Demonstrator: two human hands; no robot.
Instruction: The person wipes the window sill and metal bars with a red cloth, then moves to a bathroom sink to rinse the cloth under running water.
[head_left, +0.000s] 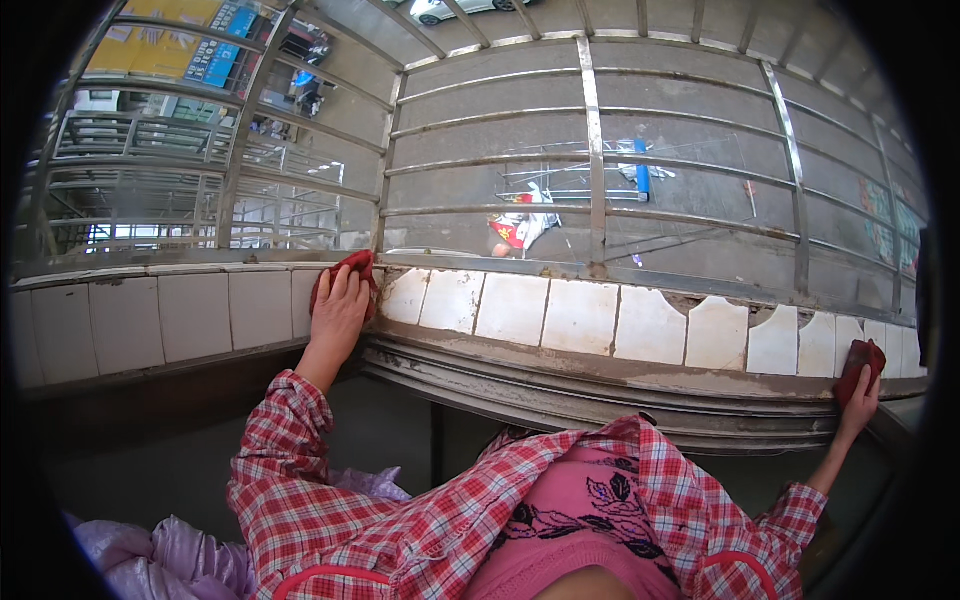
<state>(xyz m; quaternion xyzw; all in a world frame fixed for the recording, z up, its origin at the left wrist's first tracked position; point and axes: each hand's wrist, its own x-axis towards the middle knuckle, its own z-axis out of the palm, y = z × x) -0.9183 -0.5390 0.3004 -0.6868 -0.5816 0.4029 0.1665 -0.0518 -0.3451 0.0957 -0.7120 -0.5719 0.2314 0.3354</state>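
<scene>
My left hand (343, 307) presses a dark red cloth (358, 264) onto the inner corner of a tiled window ledge, at the foot of a metal bar. At the far right, my right hand (861, 397) holds another dark red cloth (857, 367) against the ledge's right part. Between the hands runs a row of white ceramic tiles (580, 315) with dirty joints; several have chipped outer edges. Brown grime lines the ledge's near edge, above the metal window track (600, 405).
A metal bar cage (592, 112) encloses the ledge's outer side, high above a paved street. Beyond the bars lie a metal frame with a blue part (641, 172) and a red and white sheet (529, 217). Lilac fabric (172, 555) is bunched at lower left.
</scene>
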